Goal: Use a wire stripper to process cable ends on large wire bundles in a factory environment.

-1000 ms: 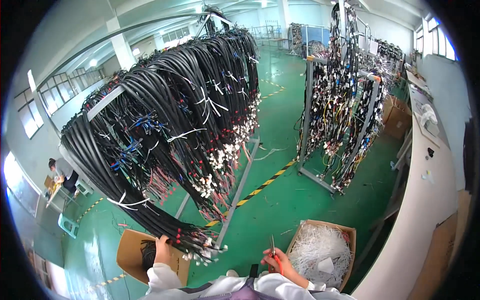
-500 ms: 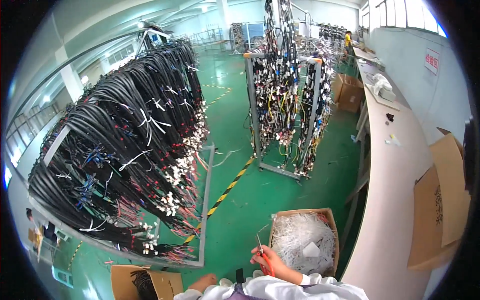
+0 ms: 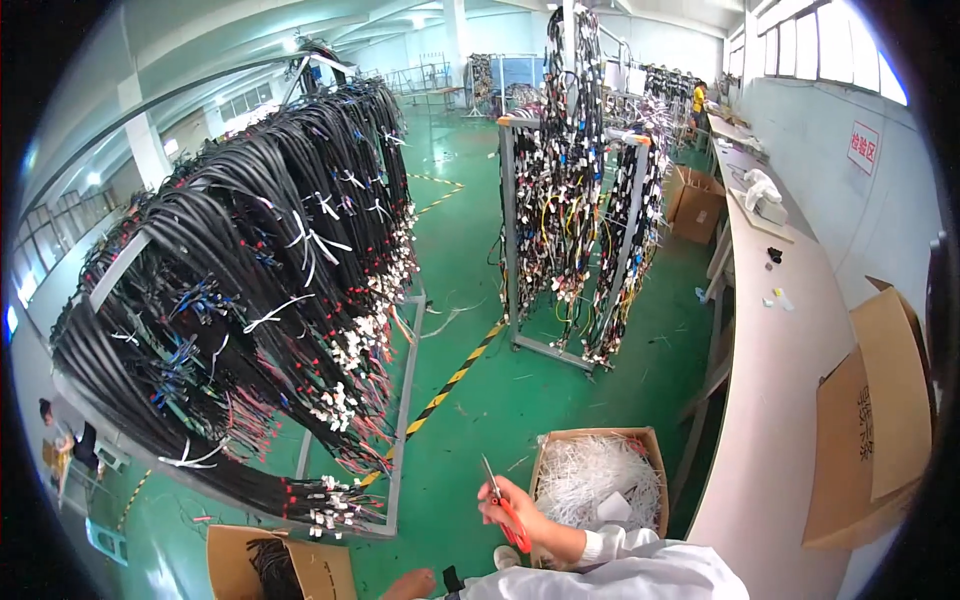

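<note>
In my right hand (image 3: 528,513) is a pair of scissors (image 3: 514,530) with red handles, its slim metal blades pointing up and away. The fingers are wrapped round the handles, in front of a cardboard box (image 3: 655,447) full of white shredded strips and scraps. My left hand (image 3: 412,583) is low at the lower edge, only partly in view, and its fingers cannot be made out. Left of my hands, a metal rack (image 3: 397,480) bears thick bundles of black cable harnesses (image 3: 245,165), tied with white strips and ending in white connectors.
Ahead stands a second rack (image 3: 510,230) hung with multicoloured harnesses. A long bench (image 3: 770,400) runs along the right wall, with an open carton (image 3: 855,440) on it. Another carton (image 3: 325,570) holding black cable stands lower left. Yellow-black tape (image 3: 455,385) marks the green floor.
My right hand has moved slightly left and up with the scissors. My left hand has sunk toward the lower edge. The view has shifted a little.
</note>
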### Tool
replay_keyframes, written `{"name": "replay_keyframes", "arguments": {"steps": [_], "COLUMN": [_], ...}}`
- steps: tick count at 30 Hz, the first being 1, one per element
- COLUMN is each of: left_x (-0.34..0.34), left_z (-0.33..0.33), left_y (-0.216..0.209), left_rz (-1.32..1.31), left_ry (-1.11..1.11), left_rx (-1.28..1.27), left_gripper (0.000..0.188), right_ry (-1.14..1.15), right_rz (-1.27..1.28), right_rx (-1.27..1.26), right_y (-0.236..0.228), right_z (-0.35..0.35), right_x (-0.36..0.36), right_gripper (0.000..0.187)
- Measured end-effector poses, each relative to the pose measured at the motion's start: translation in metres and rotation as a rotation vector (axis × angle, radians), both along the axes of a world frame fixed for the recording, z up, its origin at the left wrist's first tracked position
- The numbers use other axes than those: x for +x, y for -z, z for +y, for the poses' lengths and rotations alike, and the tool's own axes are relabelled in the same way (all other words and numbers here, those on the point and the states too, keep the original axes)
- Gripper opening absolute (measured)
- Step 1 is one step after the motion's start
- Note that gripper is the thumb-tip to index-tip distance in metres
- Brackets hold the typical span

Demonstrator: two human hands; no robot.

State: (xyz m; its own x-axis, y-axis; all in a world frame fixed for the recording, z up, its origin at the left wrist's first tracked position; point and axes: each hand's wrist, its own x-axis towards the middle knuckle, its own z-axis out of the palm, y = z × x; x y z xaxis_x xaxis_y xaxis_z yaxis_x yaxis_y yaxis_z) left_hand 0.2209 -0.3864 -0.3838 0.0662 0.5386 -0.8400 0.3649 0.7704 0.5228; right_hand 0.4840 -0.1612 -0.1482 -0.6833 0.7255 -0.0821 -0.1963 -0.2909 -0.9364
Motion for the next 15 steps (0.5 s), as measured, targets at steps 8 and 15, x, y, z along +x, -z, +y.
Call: {"name": "replay_keyframes", "arguments": {"steps": [8,15], "left_x": [0.046,0.05], "left_z": [-0.084,-0.211], "left_y": [-0.065,-0.092], "left_rz": [0.584,0.754], "left_ry": [0.249,-0.088], "left_rx": [0.273,0.48], "left_gripper": [0.024,0.017], "right_ry": [-0.043,0.681], "right_rz": [0.532,0.772], "right_rx": [0.047,1.11], "right_y": [-0.036,-0.204], "right_z": [-0.026,-0.162], "right_x": [-0.043,-0.074], "right_gripper": [0.013,0.014]}}
